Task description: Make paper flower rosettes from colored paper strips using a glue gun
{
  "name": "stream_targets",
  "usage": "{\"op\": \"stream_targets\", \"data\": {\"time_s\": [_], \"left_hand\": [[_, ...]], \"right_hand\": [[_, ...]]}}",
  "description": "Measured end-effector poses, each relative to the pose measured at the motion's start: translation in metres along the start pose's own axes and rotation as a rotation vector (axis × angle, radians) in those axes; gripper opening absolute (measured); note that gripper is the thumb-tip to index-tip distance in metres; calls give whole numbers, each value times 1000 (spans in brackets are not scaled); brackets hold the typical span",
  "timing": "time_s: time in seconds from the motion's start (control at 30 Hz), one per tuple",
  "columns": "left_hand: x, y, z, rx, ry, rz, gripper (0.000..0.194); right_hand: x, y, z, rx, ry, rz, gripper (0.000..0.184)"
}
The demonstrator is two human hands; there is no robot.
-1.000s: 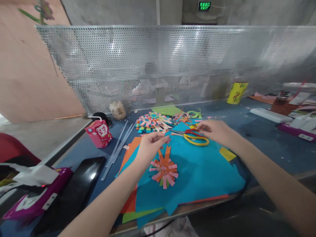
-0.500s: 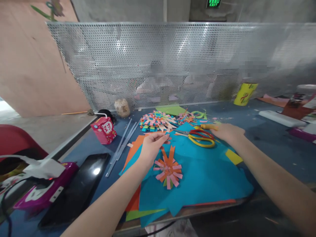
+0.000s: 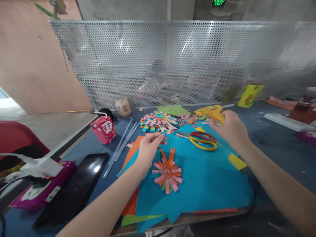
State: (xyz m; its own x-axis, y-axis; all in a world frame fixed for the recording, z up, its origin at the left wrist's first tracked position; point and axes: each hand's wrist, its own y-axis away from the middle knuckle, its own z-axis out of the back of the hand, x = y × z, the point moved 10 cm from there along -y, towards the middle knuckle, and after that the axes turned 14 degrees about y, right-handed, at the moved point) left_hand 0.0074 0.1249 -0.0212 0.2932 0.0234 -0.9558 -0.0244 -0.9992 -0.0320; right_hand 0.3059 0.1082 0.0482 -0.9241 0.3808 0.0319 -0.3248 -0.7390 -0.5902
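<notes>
My right hand [image 3: 233, 128] is closed around the handle of a yellow glue gun [image 3: 212, 113], held above the table with its nozzle pointing left. Fingers pinched together, my left hand [image 3: 151, 144] holds a small orange paper strip [image 3: 164, 138], partly hidden by the fingertips. Below it, an orange and pink paper flower [image 3: 168, 174] lies on blue paper [image 3: 204, 184]. Scissors [image 3: 201, 140] with red and yellow handles rest on the same paper, between the two hands. A piled, multicoloured paper flower [image 3: 158, 121] sits just beyond my left hand.
Clear glue sticks [image 3: 122, 144], a pink drink carton [image 3: 103, 129] and a black phone [image 3: 74, 187] are on the left. A purple power strip [image 3: 44, 187] lies beside the phone. Paper scraps [image 3: 186, 119] and a yellow container [image 3: 250, 95] stand before the perforated metal screen [image 3: 138, 56].
My right hand has lifted the yellow glue gun from low beside the scissors, and its body now shows. My left hand has barely moved, still pinching the strip. The camera view has shifted slightly.
</notes>
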Motion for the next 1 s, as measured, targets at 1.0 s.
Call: {"op": "stream_targets", "data": {"time_s": [1.0], "left_hand": [[-12,-33,-85,489,-644,-366,4]], "right_hand": [[-5,4,-8,4,-705,-108,40]]}}
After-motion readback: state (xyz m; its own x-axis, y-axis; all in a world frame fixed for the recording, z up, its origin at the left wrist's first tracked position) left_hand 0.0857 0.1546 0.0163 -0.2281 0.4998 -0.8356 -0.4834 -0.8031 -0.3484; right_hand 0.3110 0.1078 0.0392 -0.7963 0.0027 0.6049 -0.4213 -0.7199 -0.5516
